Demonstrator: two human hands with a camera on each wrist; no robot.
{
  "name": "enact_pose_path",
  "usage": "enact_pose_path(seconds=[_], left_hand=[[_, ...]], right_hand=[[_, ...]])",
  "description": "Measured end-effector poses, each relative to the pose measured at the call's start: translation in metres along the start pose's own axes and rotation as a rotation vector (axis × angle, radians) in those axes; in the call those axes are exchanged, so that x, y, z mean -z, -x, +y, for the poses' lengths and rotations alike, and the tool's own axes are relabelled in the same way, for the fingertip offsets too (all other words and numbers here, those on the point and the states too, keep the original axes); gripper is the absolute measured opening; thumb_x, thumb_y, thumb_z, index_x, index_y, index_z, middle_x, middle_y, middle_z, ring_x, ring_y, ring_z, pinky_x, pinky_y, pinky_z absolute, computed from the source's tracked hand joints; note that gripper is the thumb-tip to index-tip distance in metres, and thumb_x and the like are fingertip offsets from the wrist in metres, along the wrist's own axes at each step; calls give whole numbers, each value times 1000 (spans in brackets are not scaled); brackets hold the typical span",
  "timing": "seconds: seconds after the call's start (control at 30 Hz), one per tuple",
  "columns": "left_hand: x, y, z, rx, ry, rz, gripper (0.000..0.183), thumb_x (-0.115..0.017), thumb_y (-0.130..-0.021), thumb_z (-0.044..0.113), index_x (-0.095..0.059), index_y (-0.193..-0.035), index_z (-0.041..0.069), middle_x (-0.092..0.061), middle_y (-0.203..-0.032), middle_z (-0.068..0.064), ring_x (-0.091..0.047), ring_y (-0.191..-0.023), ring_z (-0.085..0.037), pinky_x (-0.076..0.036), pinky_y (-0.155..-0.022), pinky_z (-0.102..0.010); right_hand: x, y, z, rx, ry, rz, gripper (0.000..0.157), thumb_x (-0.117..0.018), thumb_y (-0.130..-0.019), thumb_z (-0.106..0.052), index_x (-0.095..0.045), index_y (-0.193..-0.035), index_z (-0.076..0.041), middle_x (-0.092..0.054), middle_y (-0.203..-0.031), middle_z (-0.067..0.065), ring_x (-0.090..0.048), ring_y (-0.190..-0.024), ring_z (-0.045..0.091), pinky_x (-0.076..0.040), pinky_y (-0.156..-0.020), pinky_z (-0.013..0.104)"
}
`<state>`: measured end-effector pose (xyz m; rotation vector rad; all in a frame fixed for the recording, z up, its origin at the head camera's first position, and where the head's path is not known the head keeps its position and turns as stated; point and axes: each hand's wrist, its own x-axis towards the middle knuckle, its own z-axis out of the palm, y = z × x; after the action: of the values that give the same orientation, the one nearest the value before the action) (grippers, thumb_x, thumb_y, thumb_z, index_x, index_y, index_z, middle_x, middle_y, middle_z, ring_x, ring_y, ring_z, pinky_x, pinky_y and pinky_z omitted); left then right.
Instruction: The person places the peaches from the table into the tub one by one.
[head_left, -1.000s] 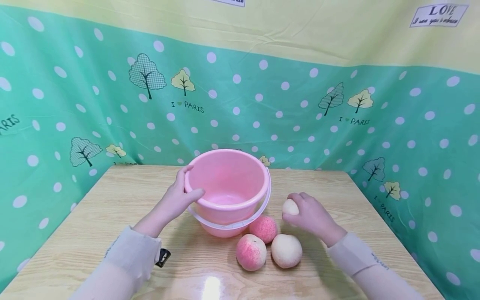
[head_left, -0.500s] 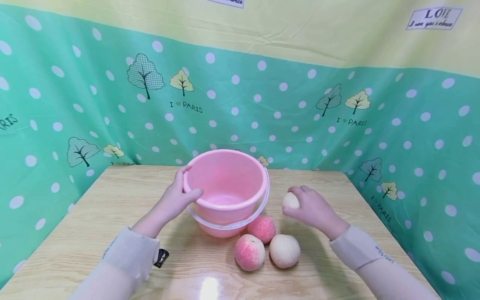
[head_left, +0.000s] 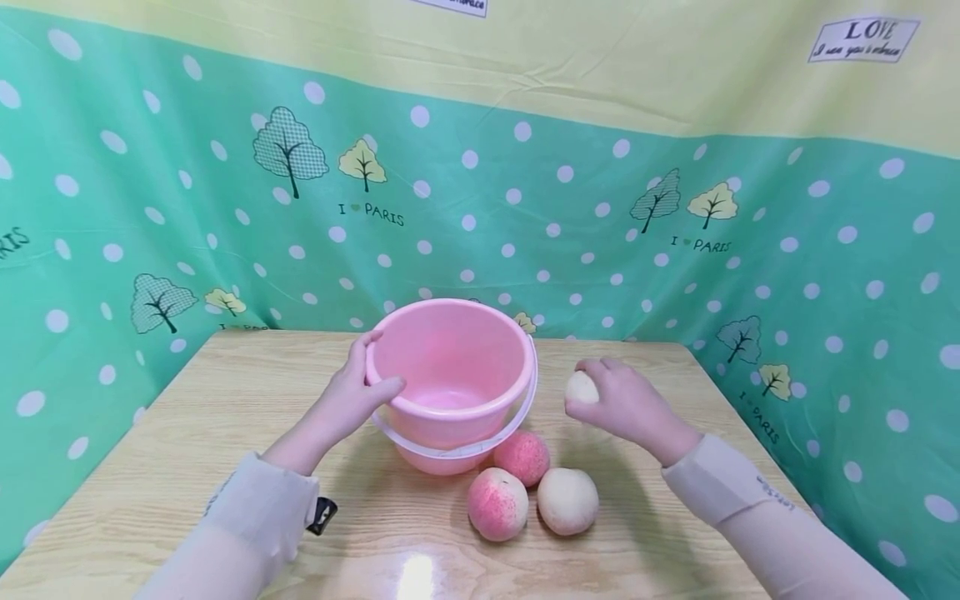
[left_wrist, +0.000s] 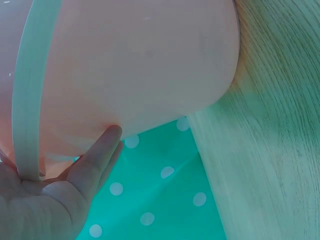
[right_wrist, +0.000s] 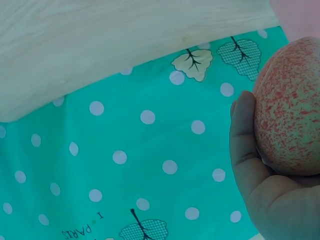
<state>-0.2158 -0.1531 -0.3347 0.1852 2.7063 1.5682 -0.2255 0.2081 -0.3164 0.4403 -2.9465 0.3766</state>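
Observation:
A pink bucket (head_left: 450,429) with a white handle stands upright on the table. My left hand (head_left: 351,398) grips its rim at the left, thumb over the edge; in the left wrist view the fingers (left_wrist: 102,150) lie along the bucket's outer wall. Right of the bucket, my right hand (head_left: 628,407) holds a peach (head_left: 581,388) above the table. From the head it looks cream; the right wrist view shows red speckles on that peach (right_wrist: 292,110). Three more peaches rest on the table before the bucket: a deep pink peach (head_left: 522,458), a pink-and-cream peach (head_left: 498,504) and a cream peach (head_left: 567,502).
The wooden table (head_left: 247,392) ends at a green dotted curtain (head_left: 465,192) behind and at both sides. A small black object (head_left: 322,516) shows beside the left sleeve. The bucket's handle (head_left: 465,450) hangs down at its front.
My right hand has risen a little with the peach. My left hand stays on the bucket's rim, and the three peaches on the table keep their places; the head view has shifted slightly.

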Motion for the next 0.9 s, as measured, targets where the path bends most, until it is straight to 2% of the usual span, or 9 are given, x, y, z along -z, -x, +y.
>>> enact_pose_path(seconds=[0.27,0.67,0.9], left_hand=[[1,1,0,20,2,-13,88,-60,-84,39,-4,-149,21,-26,-147,-19,-36,-130,-35,-35,-102,-54],[1,1,2,19,4,-12,87,-60,-83,37,-5,-149,20,-27,-147,-20,-36,-129,-35,-35,-102,-53],[1,1,1,17,2,-11,87,-60,-84,38,-5,-149,21,-27,-147,-19,-36,-129,-34,-35,-102,-53]], right_hand=[[10,-5,-4,-9,9,-8,57,-64,-72,-43,-56,-115,-7,-58,-101,12,-52,-72,21,-43,-56,29],[26,-9,-10,28,28,17,54,-64,-71,-38,-56,-114,-6,-58,-97,10,-51,-72,21,-41,-56,29],[36,-13,-13,36,53,26,56,-64,-71,-38,-56,-116,-6,-59,-100,13,-52,-74,23,-41,-54,28]])
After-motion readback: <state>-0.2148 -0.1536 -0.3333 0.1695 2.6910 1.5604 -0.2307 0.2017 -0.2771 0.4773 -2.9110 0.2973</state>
